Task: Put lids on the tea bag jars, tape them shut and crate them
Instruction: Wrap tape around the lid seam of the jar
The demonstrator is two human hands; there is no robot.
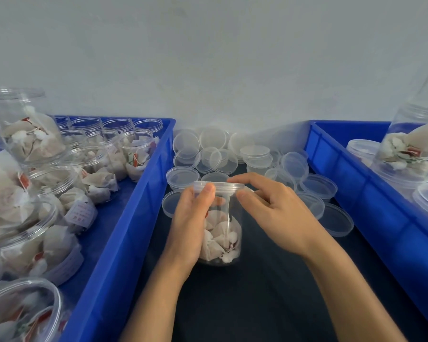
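Left crate (143, 174): a blue plastic crate at the left edge of the dark table (257, 292) holds clear open jars (89, 154) of tea bags, none of them lidded yet by the look of their bare threaded rims.

Left hand (190, 223): it wraps the side of the jar (223, 233) standing on the table between the two crates, thumb up against the rim, fingers curled round the wall and holding it upright.

Jar: clear thin plastic, about half full of paper tea bags; likely very light and easy to tip, and its smooth wall probably flexes if squeezed hard, so a hold around the middle of the body looks the soundest.

Lid (219, 185): a shallow clear cap sits on the jar's mouth; whether it is fully seated cannot be told.

Right hand (269, 206): thumb and fingertips pinch the lid's right edge, the best place to take it, since the flat top offers nothing to grasp. No tape shows on the jar.

Loose lids (255, 151): a heap of the same clear caps lies on the table behind the hands, some overlapping; they look slick and springy, easiest lifted by the rim one at a time.

Right crate (356, 169): a second blue crate holds lidded jars (410, 149), some apparently stacked on others.
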